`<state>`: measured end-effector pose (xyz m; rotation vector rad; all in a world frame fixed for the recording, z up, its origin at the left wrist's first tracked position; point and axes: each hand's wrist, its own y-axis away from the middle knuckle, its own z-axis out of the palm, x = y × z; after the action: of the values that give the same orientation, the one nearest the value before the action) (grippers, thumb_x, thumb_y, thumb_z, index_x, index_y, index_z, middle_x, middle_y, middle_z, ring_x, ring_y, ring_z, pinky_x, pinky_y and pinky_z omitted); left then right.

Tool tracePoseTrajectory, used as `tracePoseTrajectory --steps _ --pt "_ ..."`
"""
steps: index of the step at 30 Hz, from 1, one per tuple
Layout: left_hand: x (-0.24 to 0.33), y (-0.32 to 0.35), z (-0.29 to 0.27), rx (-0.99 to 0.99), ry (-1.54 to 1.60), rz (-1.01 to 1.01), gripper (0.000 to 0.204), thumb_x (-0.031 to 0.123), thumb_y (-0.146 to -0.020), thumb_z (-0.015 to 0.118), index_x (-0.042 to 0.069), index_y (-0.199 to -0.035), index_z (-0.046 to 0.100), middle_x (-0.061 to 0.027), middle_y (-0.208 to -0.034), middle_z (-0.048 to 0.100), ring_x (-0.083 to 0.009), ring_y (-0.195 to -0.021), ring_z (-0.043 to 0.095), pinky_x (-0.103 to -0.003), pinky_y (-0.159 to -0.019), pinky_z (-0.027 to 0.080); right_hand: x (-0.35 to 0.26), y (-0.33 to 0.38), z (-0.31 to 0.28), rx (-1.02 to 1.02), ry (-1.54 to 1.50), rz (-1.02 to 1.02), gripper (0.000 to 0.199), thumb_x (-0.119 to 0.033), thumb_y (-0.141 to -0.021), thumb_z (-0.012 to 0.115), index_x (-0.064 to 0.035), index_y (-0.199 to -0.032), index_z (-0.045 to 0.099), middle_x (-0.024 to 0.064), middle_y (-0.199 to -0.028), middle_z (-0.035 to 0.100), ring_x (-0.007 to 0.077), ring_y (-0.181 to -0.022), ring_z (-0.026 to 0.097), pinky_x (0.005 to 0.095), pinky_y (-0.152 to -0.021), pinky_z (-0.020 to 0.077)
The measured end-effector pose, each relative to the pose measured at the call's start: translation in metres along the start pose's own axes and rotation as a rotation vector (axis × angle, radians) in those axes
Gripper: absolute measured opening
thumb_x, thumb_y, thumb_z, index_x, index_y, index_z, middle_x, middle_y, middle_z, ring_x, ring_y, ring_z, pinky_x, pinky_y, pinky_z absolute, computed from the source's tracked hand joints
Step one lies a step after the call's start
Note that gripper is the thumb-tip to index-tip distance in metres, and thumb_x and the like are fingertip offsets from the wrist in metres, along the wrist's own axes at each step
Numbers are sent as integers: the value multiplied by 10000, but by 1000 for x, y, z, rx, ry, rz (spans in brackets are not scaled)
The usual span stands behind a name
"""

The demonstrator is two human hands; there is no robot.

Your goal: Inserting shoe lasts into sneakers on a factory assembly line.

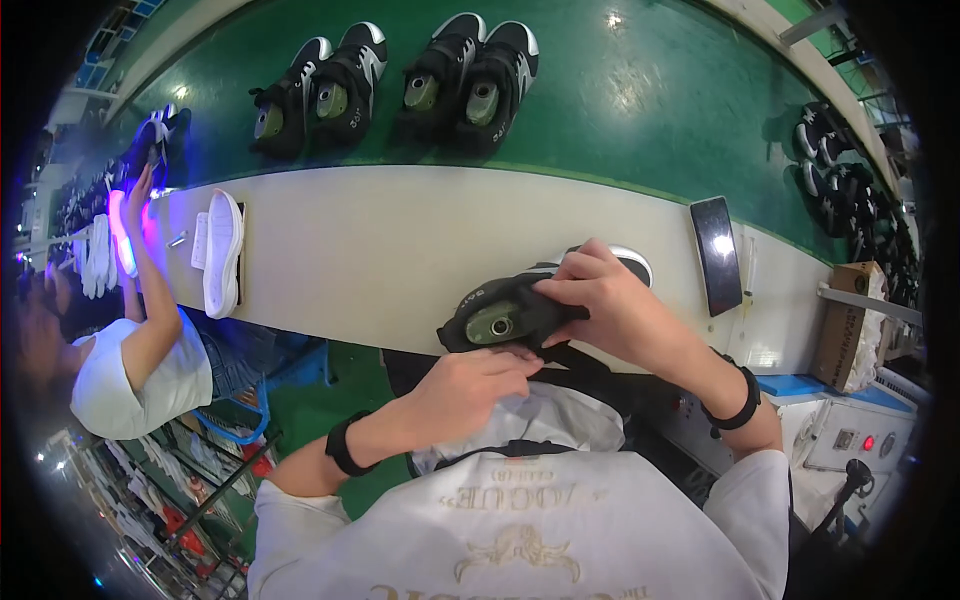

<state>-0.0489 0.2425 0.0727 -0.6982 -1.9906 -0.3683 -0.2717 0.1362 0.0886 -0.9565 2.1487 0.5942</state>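
A black shoe (474, 301) with a green shoe last inside lies tilted on its side near the front edge of the pale bench, its white toe pointing right. My right hand (605, 305) is closed on the shoe's upper near the tongue and laces, with thumb and fingers pinching the dark fabric. Against the near side of the shoe, by its collar, my left hand (470, 388) presses with fingers together, partly hiding that edge. The round hole in the green last (489, 323) faces up between the hands.
Two pairs of black shoes (345, 92) stand on the green surface beyond the pale bench (380, 240). A white sole (223, 253) lies to the left, a dark curved plate (715, 256) to the right. A co-worker (140, 370) handles a shoe at far left. A cardboard box (845, 325) stands right.
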Motion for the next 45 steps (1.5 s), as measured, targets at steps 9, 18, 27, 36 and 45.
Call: tracePoseTrajectory --steps 9,18,27,36,45 --pt "-2 -40 -40 294 -195 -26 360 110 -695 797 130 -1032 674 -34 -1033 639 -265 -914 607 -365 -707 528 -2 -1 9 3 238 -52 519 -229 -654 829 -85 -1094 594 55 -1007 575 291 -979 534 394 -868 491" --pt "-22 -49 -20 337 -282 27 398 112 -596 819 135 -964 670 -13 -883 626 -240 -770 599 -360 -619 511 -23 53 -11 172 -305 -119 380 135 -652 678 -39 -987 716 66 -904 667 238 -800 632 332 -700 522" --pt "-29 -54 -25 251 -207 168 291 79 -612 779 48 -840 601 -102 -797 596 -294 -693 563 -384 -590 472 30 -45 23 153 -548 278 190 -114 -711 793 -8 -759 643 79 -680 646 132 -646 578 315 -625 488" --pt "-20 -46 -25 227 -295 107 311 50 -636 740 49 -886 555 -133 -842 590 -317 -732 554 -408 -631 454 46 -83 57 112 -306 203 113 -23 -745 683 22 -745 579 198 -724 633 359 -691 627 441 -654 496" --pt "-42 -124 -28 699 -462 -110 240 74 -783 697 0 -960 554 -164 -934 557 -364 -911 548 -441 -809 440 266 101 -198 1222 451 606 307 -215 -811 746 9 -1013 690 174 -955 696 274 -857 682 367 -760 533"
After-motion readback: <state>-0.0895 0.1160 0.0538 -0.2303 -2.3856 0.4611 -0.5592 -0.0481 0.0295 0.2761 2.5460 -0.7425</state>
